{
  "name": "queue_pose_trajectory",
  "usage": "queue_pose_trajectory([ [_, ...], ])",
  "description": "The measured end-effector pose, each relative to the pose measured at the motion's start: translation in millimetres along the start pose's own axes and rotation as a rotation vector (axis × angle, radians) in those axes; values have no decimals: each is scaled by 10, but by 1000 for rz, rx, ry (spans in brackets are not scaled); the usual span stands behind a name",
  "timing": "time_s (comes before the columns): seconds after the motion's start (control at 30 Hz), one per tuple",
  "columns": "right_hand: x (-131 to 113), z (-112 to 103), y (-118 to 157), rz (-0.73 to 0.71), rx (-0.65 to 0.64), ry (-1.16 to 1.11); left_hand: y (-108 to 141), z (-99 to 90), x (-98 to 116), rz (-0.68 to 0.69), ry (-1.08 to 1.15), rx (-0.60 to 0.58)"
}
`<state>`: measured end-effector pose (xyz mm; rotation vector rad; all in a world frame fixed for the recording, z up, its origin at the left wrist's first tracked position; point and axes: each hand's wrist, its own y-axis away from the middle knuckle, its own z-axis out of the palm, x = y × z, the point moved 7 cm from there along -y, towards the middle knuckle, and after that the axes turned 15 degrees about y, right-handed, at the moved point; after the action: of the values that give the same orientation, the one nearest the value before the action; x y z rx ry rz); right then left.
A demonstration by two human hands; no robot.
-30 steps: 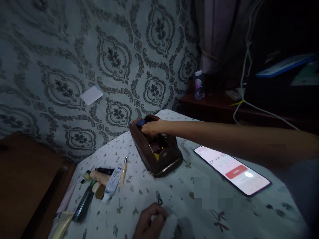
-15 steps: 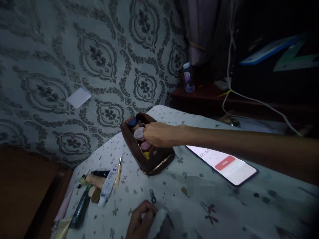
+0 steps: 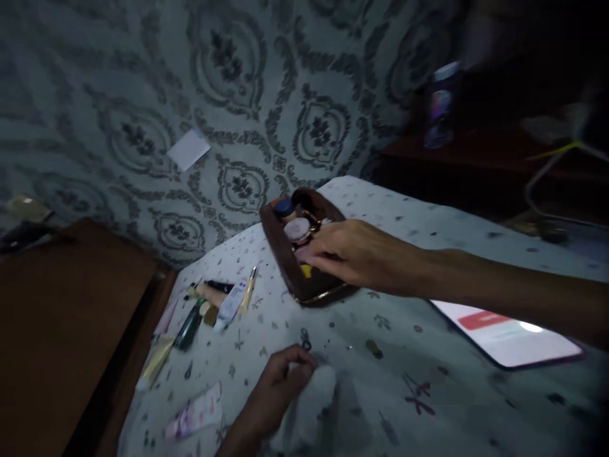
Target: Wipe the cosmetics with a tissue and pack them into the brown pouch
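My right hand [image 3: 347, 251] reaches over the right side of an open brown pouch [image 3: 280, 254], fingers bent together at a pinkish item inside. In the pouch are a round pale compact [image 3: 297, 230], a blue-capped container [image 3: 284, 207] and a yellow item [image 3: 306, 271]. What the fingertips grip, if anything, is hidden. My left hand [image 3: 285, 381] rests curled near the front of the patterned cloth, its fingers closed around or against a bunched white cloth [image 3: 316, 397].
Several tubes and bottles, one a green bottle [image 3: 189, 325], lie at the left, with a pink-and-white tube [image 3: 195, 412] nearer the front. A lit phone [image 3: 514, 336] lies under the right forearm. A dark bottle [image 3: 440, 108] stands on a red surface behind.
The view has shifted, so most things appear further right and the front tube has come into view. My right hand has drawn back slightly across the pouch, showing more of its inside.
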<state>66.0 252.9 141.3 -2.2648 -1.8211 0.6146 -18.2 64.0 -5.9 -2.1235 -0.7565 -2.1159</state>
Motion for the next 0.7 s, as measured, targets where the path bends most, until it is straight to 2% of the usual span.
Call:
queue_pose_trajectory([
  [0.1,-272,212,64,-64,-92,-48,94,-40,81,60,18,-9],
  [0.23,-699,560,155,-173,-247,-117,272,-200,193,171,-52,14],
  [0.43,-1217,1130,177,-205,-415,-260,648,-522,252,256,-153,128],
  [0.5,-1379,1301,164,-202,-452,-322,772,-703,233,281,-197,192],
  [0.57,-1544,1433,149,-199,-470,-376,876,-960,208,304,-251,272],
  [0.7,-1849,1560,105,-187,-479,-472,982,-1693,270,398,-438,488],
])
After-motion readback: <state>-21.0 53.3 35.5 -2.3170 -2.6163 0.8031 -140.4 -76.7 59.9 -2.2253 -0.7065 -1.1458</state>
